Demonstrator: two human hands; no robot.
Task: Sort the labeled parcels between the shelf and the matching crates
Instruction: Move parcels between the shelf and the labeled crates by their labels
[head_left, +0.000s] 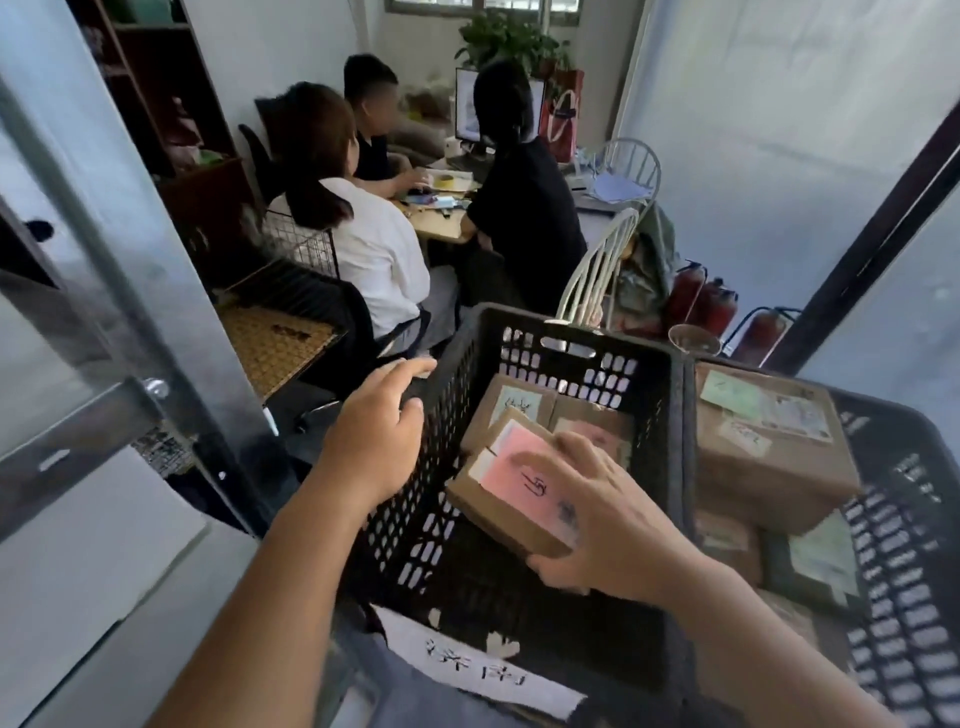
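Note:
A black slotted crate (571, 332) stands in front of me with a white handwritten label (478, 670) on its near wall. My right hand (602, 525) grips a small cardboard parcel with a pink label (514, 483), tilted inside the crate. Behind it lie two more brown parcels (514, 402). My left hand (376, 426) rests on the crate's left rim, fingers relaxed. A second black crate (904, 545) on the right holds several parcels with green labels (769, 441).
A metal shelf upright (104, 249) and shelf boards stand at my left. Three people sit at a desk (441, 218) beyond the crates, beside white chairs (597, 270). Red fire extinguishers (701, 301) stand near the right wall.

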